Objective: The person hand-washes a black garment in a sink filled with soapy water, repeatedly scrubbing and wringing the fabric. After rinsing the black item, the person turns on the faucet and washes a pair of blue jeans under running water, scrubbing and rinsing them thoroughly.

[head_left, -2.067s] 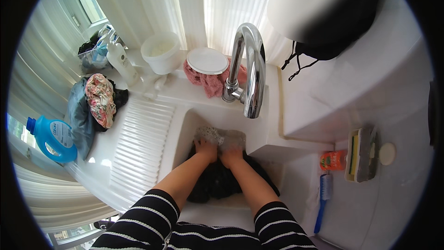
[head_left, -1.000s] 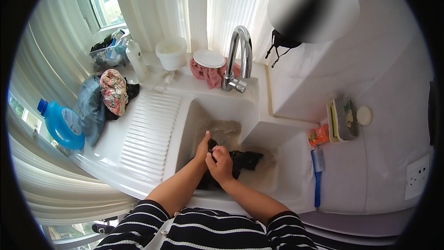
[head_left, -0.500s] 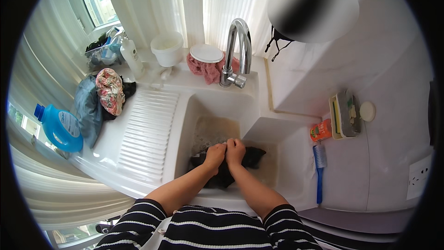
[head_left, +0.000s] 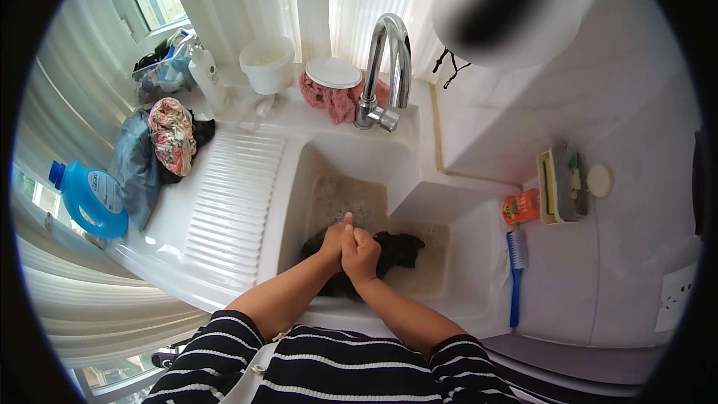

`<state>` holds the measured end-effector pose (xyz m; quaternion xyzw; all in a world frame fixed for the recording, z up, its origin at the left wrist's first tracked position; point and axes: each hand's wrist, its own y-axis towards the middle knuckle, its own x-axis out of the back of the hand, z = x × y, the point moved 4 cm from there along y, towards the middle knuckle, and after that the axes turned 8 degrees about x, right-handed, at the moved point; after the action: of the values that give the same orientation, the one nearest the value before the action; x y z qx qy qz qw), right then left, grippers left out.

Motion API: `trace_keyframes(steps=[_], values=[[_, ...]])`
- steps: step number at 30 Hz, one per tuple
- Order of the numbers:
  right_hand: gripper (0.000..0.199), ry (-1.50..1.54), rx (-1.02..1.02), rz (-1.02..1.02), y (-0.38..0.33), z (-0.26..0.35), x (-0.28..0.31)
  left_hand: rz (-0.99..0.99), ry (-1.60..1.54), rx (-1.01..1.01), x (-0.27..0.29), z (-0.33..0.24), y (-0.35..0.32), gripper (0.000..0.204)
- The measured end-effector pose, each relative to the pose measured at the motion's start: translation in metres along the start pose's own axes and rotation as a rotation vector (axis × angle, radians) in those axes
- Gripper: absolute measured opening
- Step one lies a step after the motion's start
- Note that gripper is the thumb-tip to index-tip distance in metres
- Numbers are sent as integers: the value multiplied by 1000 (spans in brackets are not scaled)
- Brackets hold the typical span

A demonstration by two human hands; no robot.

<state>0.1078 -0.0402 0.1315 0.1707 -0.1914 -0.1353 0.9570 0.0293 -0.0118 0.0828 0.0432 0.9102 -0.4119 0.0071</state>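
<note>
Black wet cloth (head_left: pixel 395 249) lies in the murky, soapy water of the white sink (head_left: pixel 314 172), just below the middle of the frame. Both hands meet over it: the left hand (head_left: pixel 334 239) and the right hand (head_left: pixel 362 253) press against each other with fingers curled together, and they seem to clamp a bunched part of the cloth between them, though the fold itself is hidden by the knuckles. Dark fabric spreads out from under the hands toward the right and toward the lower edge of the basin.

Behind the sink, at upper centre, a chrome tap (head_left: pixel 389 67) arches over the basin, with a pink rag (head_left: pixel 333 101) and a white lid (head_left: pixel 333 72) just beside its base. A white tub (head_left: pixel 268 63) and a white bottle (head_left: pixel 207 78) stand further left. On the ribbed drainboard's left end sits a heap of clothes (head_left: pixel 161 146), floral on top, and a blue detergent jug (head_left: pixel 91 198) stands at the far left. At the right, a blue brush (head_left: pixel 515 273) lies on the counter below an orange packet (head_left: pixel 520 206) and a soap tray (head_left: pixel 561 183)
</note>
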Motion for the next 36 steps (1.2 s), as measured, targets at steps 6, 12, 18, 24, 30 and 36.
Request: trace_keyframes(steps=[6,12,18,24,30,36], values=[[44,-171,-249,107,30,-77,14,-22,62,-1,-9,-11,-22,52],[56,-37,-254,640,35,-65,28,-147,187,-202,47,-21,14,62],[53,-489,-103,744,41,-73,42,-203,913,-73,32,9,23,80],[33,-422,-145,710,101,-19,126,-75,668,-22,44,-46,-25,39],[42,-306,-255,711,102,-40,101,-322,744,-164,60,-80,9,55],[61,-813,242,686,49,-115,-13,-404,1286,-170,24,-36,60,70]])
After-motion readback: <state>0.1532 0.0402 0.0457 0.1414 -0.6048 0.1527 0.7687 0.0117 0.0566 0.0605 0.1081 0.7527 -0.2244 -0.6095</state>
